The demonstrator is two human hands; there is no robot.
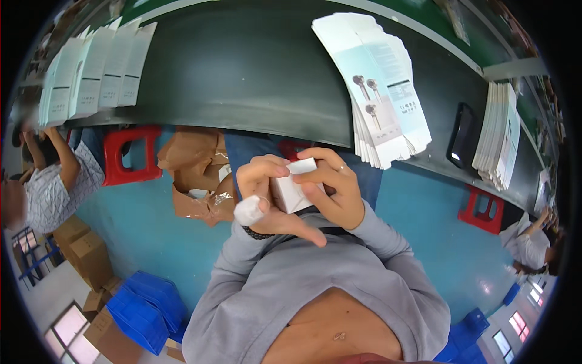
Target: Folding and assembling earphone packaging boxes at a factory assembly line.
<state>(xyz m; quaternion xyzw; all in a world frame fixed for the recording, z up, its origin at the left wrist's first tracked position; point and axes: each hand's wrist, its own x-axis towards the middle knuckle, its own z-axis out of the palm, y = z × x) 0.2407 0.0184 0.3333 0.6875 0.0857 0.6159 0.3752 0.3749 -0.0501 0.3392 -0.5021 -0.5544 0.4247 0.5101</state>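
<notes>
Between my two hands, in front of my chest, is a small white carton [292,195]. My left hand [257,177] grips its left side with curled fingers; its thumb stretches out below the box, and a white wrapping covers one finger. My right hand [339,193], with a ring on one finger, bends its fingers over the carton's top right, where a small flap stands up. Just beyond, a fanned stack of flat printed cartons [388,100] with earphone pictures lies at the front edge of the dark table [236,67]. The fingers partly hide the carton.
Folded cartons [85,82] stand in rows at the table's left. A black phone [463,134] and another carton stack [498,133] lie at right. Below are an open brown box [197,203], red stools [112,159] and blue crates [148,306]. Other people sit on both sides.
</notes>
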